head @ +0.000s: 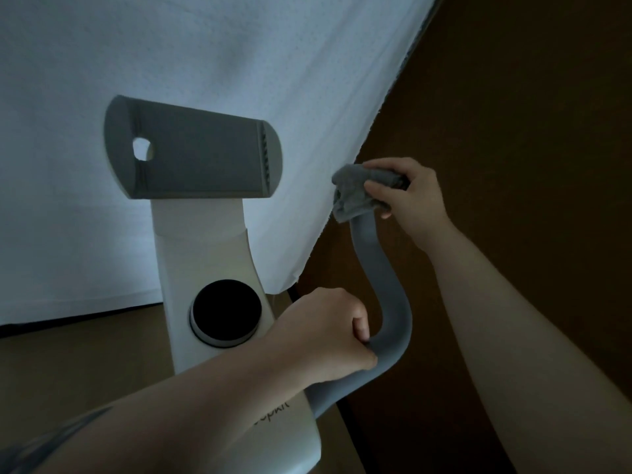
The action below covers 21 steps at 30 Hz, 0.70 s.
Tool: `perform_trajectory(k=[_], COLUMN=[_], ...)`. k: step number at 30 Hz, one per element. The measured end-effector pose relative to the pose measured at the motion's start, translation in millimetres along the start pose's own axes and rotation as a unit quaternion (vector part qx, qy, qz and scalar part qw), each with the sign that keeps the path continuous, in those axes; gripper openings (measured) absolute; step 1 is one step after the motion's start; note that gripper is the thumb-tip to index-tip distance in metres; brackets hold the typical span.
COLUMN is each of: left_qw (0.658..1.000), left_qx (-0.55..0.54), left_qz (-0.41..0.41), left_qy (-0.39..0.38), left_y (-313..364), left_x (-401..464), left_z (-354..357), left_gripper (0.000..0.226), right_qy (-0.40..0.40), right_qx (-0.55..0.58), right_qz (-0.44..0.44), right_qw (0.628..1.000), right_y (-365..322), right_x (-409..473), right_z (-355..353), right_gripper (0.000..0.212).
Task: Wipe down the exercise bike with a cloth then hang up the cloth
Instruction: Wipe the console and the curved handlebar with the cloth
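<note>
The exercise bike's white column (pixel 205 254) rises at the centre, with a grey tablet holder (pixel 195 148) on top and a round black knob (pixel 226 311) lower down. A curved grey handlebar (pixel 386 295) bends up on the right side. My right hand (pixel 410 196) grips a grey cloth (pixel 355 191) wrapped over the handlebar's upper end. My left hand (pixel 328 333) grips the lower bend of the same handlebar, with its forearm crossing the column's base.
A white curtain (pixel 205 63) hangs behind the bike and fills the upper left. Brown floor (pixel 513 114) lies to the right and below. The room is dim.
</note>
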<state>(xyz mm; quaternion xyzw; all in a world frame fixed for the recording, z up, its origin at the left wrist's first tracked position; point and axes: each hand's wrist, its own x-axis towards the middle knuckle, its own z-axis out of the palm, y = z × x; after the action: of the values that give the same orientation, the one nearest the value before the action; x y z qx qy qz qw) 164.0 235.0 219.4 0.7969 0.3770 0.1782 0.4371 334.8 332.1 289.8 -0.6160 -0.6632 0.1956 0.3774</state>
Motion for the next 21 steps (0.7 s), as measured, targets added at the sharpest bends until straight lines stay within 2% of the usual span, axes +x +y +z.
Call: perform_trajectory(k=[1,3,4,7,8,11,12,15,16,17,19,20,21], left_qw=[1.0,1.0,1.0,1.0,1.0,1.0,1.0,1.0,1.0,1.0,1.0,1.0,1.0], left_qx=[0.0,-0.001,-0.001,-0.002,-0.001,0.0,-0.001,-0.002,-0.002,-0.002,0.001,0.003,0.005], left_qz=[0.0,0.001,0.002,0.0,0.0,0.003,0.002,0.0,0.001,0.001,0.004,0.006,0.007], left_qy=[-0.001,0.003,0.005,0.002,0.002,0.004,0.004,0.004,0.003,0.003,0.007,0.009,0.01], left_y=[0,1,1,0,0,1,0,0,0,0,1,1,1], left_x=[0,-1,-1,0,-1,-1,-1,0,0,-1,-1,-2,-2], left_z=[0,0,0,0,0,0,0,0,0,0,0,0,-1], left_gripper=[0.008,0.007,0.007,0.007,0.007,0.007,0.007,0.007,0.007,0.007,0.008,0.008,0.009], right_qy=[-0.011,-0.102,-0.115,-0.003,-0.003,-0.111,-0.101,0.014,0.0,-0.055,-0.185,-0.19,-0.15], right_qx=[0.009,-0.017,-0.026,0.028,0.03,-0.051,-0.069,-0.103,-0.118,-0.143,-0.233,-0.273,-0.298], right_qz=[0.011,0.047,0.048,0.019,0.021,0.04,0.026,-0.048,-0.043,-0.022,0.013,0.0,-0.029], right_qw=[1.0,0.994,0.992,0.999,0.999,0.992,0.992,0.993,0.992,0.988,0.955,0.943,0.942], right_y=[0,0,0,1,0,-5,-6,-8,-10,-12,-17,-18,-18], right_x=[-1,-2,-1,1,2,4,7,11,11,11,7,5,2], right_z=[0,-3,-3,-3,-2,-6,-6,-1,2,4,5,6,8], right_gripper=[0.027,0.028,0.028,0.027,0.027,0.028,0.028,0.028,0.028,0.027,0.025,0.026,0.027])
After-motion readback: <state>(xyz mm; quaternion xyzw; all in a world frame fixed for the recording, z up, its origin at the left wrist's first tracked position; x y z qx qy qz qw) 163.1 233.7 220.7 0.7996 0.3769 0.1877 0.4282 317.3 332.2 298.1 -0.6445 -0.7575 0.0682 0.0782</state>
